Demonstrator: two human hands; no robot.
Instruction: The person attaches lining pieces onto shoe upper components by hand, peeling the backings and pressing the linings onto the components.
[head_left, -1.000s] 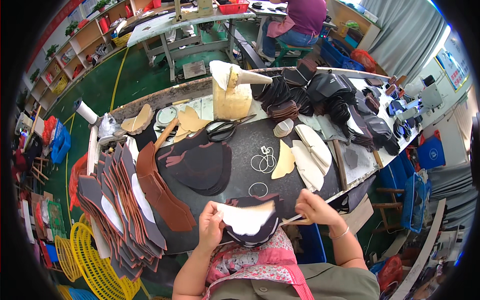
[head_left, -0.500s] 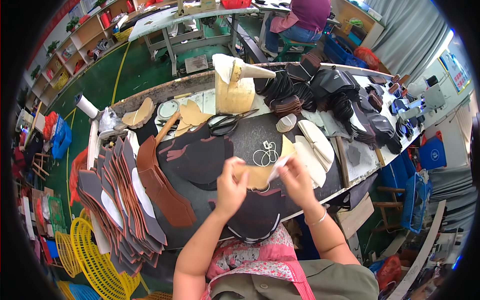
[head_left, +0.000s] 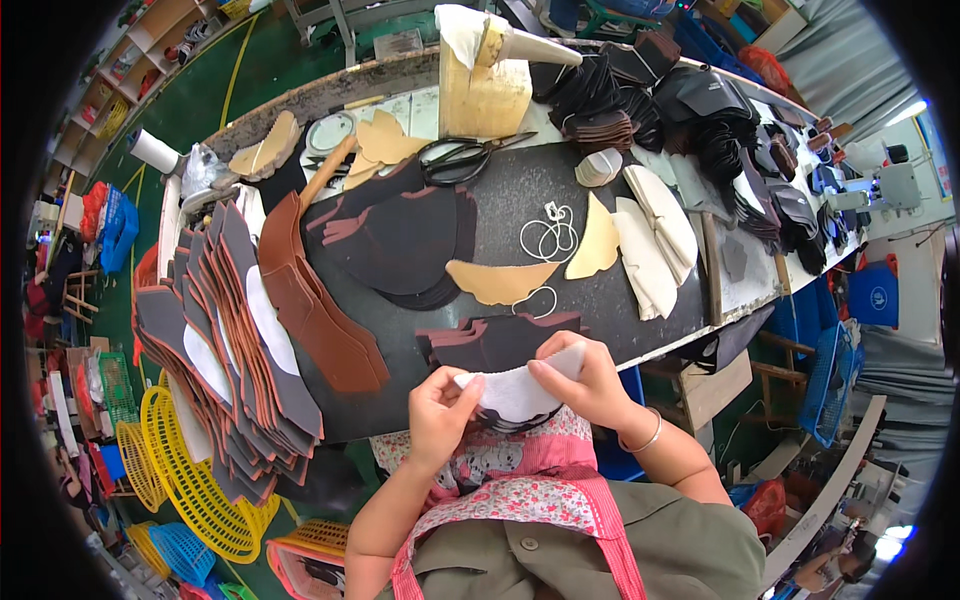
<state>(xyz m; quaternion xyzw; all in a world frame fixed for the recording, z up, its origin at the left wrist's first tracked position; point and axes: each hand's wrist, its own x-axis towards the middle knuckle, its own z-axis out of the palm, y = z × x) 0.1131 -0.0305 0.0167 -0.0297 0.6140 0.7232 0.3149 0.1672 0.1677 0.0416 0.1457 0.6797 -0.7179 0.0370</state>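
Observation:
Between my hands a curved white piece of lining material is stretched out by its two ends. My left hand pinches its left end, and my right hand grips the right end with thumb and fingers. It lies over the near part of a stack of dark cut pieces at the table's front edge, covering some of it. Beyond them rest a curved tan piece and a second tan piece, with a thin white cord looped nearby.
Brown leather pieces and layered grey pieces lie left. Black scissors sit near a wooden block at the back. Cream pieces lie right, with black stacks beyond. Yellow baskets stand below left.
The white piece has come toward me and is now spread between both hands. My hands have left the curved tan piece, which now lies uncovered. The view has tilted downward.

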